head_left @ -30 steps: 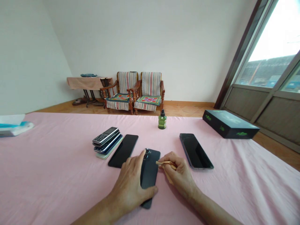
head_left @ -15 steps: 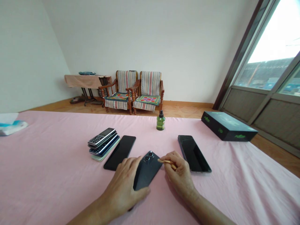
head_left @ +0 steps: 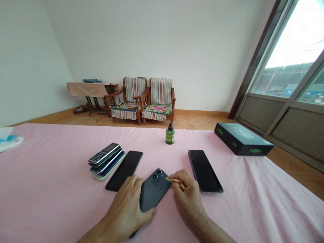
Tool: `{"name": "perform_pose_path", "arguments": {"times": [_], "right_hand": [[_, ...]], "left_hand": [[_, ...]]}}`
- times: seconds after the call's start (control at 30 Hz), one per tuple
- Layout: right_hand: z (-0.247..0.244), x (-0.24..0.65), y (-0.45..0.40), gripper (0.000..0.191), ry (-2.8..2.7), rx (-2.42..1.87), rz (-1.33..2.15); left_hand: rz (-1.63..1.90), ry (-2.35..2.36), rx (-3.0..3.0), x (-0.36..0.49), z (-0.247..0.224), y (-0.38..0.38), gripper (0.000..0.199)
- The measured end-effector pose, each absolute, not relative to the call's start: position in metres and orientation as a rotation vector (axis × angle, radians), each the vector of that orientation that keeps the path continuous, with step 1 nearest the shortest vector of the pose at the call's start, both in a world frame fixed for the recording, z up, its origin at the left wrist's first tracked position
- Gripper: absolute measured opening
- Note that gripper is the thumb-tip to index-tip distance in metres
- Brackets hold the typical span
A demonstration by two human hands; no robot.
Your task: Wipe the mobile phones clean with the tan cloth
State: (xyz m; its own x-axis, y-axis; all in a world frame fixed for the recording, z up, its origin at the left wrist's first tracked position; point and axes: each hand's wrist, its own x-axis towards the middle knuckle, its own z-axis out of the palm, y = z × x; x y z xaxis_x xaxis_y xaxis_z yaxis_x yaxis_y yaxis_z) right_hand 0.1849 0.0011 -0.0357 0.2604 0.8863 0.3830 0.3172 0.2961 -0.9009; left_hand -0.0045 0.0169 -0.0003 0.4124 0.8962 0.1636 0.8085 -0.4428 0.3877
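A dark grey smartphone (head_left: 155, 190) rests back-up at a slant, its two round camera lenses at the far end. My left hand (head_left: 125, 206) is closed around its left side, with the thumb along the near right edge. Pinched in my right hand (head_left: 187, 194) is a small tan stick (head_left: 174, 181), perhaps wooden; its tip is at the phone's upper right corner. Whether the tip touches the phone, I cannot tell. Left of it lies a black smartphone (head_left: 126, 168), close to my left fingers. Another black smartphone (head_left: 204, 170) lies right of my right hand.
A stack of several keypad phones (head_left: 106, 158) stands at the left on the pink cloth (head_left: 50, 175). Further back are a green spray bottle (head_left: 169, 135) and, at the right, a black box (head_left: 243, 136). A white and blue packet (head_left: 10, 140) sits at the far left.
The whole view has shifted slightly, so things appear a little lower and further left. Both hands keep their grip on the phone and the stick.
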Motion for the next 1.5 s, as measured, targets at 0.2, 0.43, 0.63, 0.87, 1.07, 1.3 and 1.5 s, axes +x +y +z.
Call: {"name": "perform_pose_path", "arguments": {"times": [0.2, 0.43, 0.63, 0.87, 1.07, 1.3, 1.5], "right_hand": [[-0.04, 0.186, 0.004, 0.026, -1.272, -1.277, 0.583], [-0.039, 0.186, 0.002, 0.024, -1.21, -1.231, 0.613], [-0.032, 0.185, 0.0, 0.023, -1.13, -1.148, 0.617], [-0.035, 0.184, 0.0, 0.02, -1.093, -1.16, 0.629], [-0.042, 0.188, 0.007, 0.019, -1.037, -1.163, 0.483], [-0.039, 0.181, 0.008, 0.023, -1.124, -1.082, 0.514], [-0.033, 0.189, 0.006, 0.028, -1.394, -1.367, 0.432]], "left_hand": [[0.776, 1.391, 2.632, -0.006, -0.005, 0.013, 0.067], [0.936, 1.227, 2.96, -0.004, -0.006, 0.005, 0.052], [0.923, 1.109, 3.078, 0.001, 0.003, 0.007, 0.031], [0.917, 1.052, 2.98, -0.006, 0.012, 0.015, 0.03], [0.832, 1.168, 2.888, 0.0, 0.02, 0.023, 0.021], [0.904, 1.142, 2.861, 0.007, 0.017, 0.025, 0.022], [0.993, 1.129, 2.936, 0.008, 0.016, 0.022, 0.03]]}}
